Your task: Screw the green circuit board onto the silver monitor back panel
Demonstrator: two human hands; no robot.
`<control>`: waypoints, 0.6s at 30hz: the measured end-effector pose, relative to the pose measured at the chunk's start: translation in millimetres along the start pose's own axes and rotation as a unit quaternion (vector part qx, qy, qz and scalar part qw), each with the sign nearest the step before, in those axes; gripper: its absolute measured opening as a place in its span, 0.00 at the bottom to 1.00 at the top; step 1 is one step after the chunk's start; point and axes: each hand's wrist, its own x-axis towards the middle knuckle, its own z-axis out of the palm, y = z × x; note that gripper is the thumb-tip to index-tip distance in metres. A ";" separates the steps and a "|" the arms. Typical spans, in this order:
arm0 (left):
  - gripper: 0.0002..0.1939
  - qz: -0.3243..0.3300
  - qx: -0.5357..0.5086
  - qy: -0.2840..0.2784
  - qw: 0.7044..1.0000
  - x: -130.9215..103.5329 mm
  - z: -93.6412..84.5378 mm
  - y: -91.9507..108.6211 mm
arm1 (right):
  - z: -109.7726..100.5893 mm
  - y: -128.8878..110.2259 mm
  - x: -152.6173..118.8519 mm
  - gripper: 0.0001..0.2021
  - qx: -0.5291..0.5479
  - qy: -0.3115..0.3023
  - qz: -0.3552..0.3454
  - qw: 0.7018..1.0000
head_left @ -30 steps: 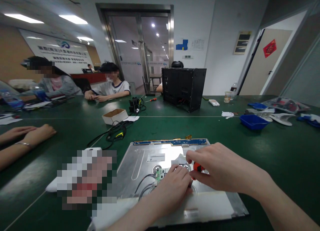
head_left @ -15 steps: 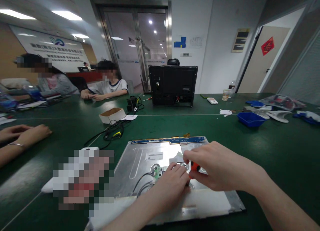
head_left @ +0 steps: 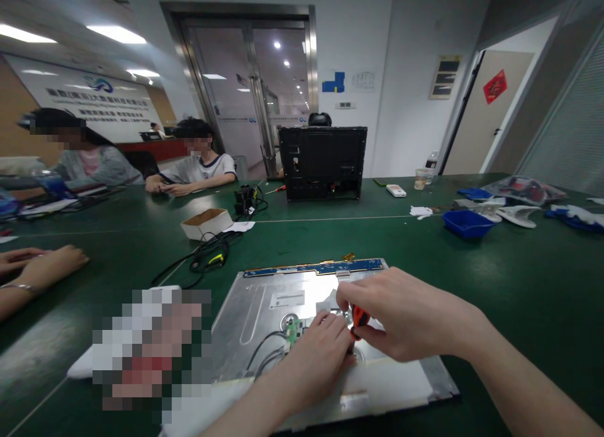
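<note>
A metal-backed display panel [head_left: 257, 305] lies on the green table in front of me, with a blue circuit strip [head_left: 340, 267] along its far edge. My right hand [head_left: 401, 317] is closed around the orange and black handle of a screwdriver [head_left: 359, 317], whose tip is hidden. Beside it my left hand [head_left: 321, 349] is bent down over the panel, fingers together. Whatever lies under those fingers is hidden. A small green circuit board [head_left: 293, 332] with dark cables [head_left: 264, 349] shows just left of that hand.
Beyond the panel stands a black monitor housing [head_left: 323, 163]. Left of it are a white box [head_left: 207, 224] and coiled black cables [head_left: 202, 261]. A blue tray [head_left: 468, 224] sits at the right. A co-worker's hands [head_left: 51, 267] rest at the left; two people sit farther back.
The view has shifted slightly. A bit more of the screwdriver handle shows between my right fingers. Both hands remain at the same place on the panel.
</note>
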 end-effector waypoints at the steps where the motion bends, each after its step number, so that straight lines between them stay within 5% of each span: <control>1: 0.10 -0.005 0.003 -0.003 1.000 0.2 -0.8 1.0 | -0.8 -0.3 -0.3 0.06 0.000 -0.001 0.001 1.000; 18: 0.09 0.022 0.030 0.017 0.999 -0.9 8.4 -3.9 | -0.7 -0.6 -1.2 0.07 -0.007 -0.003 0.009 1.000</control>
